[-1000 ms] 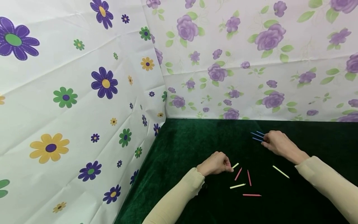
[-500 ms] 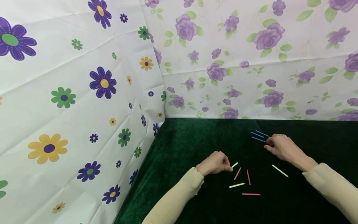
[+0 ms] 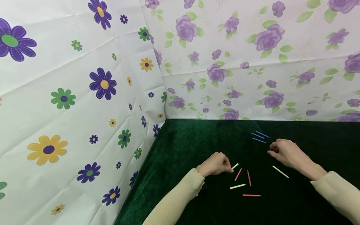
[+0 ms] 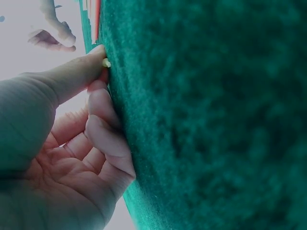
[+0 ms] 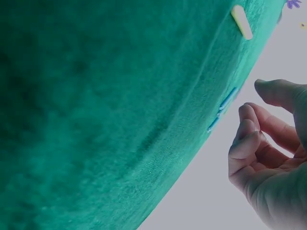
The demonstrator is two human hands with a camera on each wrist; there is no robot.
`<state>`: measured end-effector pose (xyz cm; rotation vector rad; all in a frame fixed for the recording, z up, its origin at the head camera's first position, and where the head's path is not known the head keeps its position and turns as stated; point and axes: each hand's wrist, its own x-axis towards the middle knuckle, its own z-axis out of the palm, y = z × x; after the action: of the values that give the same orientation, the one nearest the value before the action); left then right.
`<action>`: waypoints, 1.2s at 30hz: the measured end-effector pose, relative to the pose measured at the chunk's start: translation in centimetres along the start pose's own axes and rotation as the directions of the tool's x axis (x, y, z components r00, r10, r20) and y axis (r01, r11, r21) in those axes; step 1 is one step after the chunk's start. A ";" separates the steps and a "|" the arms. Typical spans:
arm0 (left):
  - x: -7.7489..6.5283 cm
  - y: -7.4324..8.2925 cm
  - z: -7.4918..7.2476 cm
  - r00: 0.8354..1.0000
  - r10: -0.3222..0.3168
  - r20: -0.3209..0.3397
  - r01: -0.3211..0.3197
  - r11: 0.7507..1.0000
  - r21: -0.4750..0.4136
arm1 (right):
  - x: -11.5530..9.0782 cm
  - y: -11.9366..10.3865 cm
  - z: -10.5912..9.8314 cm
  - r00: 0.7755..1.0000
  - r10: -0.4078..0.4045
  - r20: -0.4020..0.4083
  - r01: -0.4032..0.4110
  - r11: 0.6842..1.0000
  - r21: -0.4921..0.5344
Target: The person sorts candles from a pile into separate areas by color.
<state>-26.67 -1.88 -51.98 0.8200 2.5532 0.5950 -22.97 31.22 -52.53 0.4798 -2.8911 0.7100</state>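
My left hand (image 3: 215,164) pinches a short yellow candle (image 3: 235,166) between thumb and finger, low over the cloth. Only its pale end (image 4: 106,63) shows in the left wrist view. Three blue candles (image 3: 259,140) lie side by side at the back, with my right hand (image 3: 289,154) just to their right. That hand holds nothing; its fingers are loosely bent, and a gap separates thumb and forefinger in the right wrist view. Between the hands lie pink candles (image 3: 249,178) and a yellow candle (image 3: 237,186). Another yellow candle (image 3: 280,172) rests below my right hand.
Dark green velvety cloth (image 3: 191,137) covers the table. A white sheet with bold flowers (image 3: 64,125) hangs on the left, and a sheet with purple roses (image 3: 247,78) stands along the back edge. One pink candle (image 3: 252,195) lies nearest the front.
My right hand has let go of a blue candle, leaving it beside the other two, and has drawn back to the right and nearer. My left hand keeps its place.
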 end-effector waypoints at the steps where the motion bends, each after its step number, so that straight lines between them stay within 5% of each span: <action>1: 0.0 0.0 0.0 1.000 0.001 0.000 -0.001 1.000 -0.002 | -0.2 -0.1 -0.1 1.000 -0.001 -0.001 0.001 1.000 -0.001; 36: 0.0 0.0 0.1 1.000 0.008 -0.004 -0.008 1.000 -0.003 | -5.9 -0.9 -0.1 0.993 0.054 0.107 -0.062 0.996 0.070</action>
<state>-26.67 -1.85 -52.04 0.8293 2.5533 0.6039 -17.08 32.16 -53.25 0.4562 -2.9965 0.8253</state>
